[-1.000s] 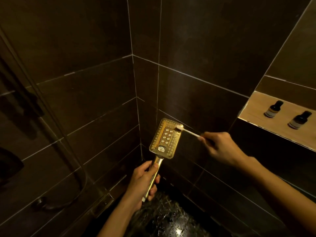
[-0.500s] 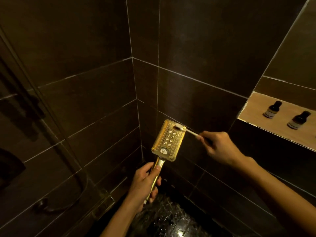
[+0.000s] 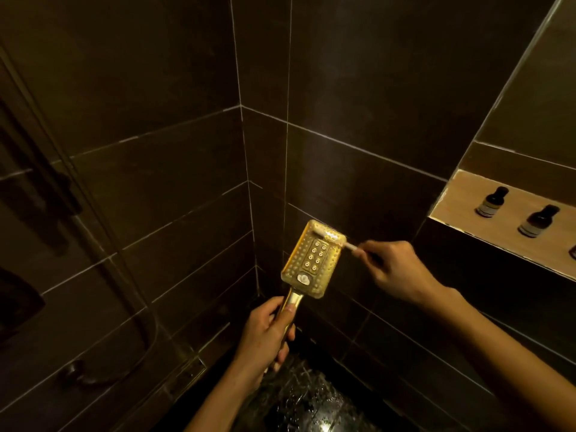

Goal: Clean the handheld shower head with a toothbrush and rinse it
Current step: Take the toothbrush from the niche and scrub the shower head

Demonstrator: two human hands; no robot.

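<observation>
The left hand (image 3: 265,335) wraps the shower head (image 3: 313,260) handle, hiding it. The right hand (image 3: 396,269) pinches the toothbrush (image 3: 350,246), bristles blurred. Two bottles (image 3: 492,202) stand well apart.

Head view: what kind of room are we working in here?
Most likely a tiled shower stall in a bathroom: dark wall tiles meeting in a corner, a gold handheld shower head gripped by the left hand, and small toiletry bottles in a wall niche.

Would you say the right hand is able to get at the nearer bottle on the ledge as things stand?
Probably not yet: the right hand grips the toothbrush, though nothing stands between it and the bottle.
</observation>
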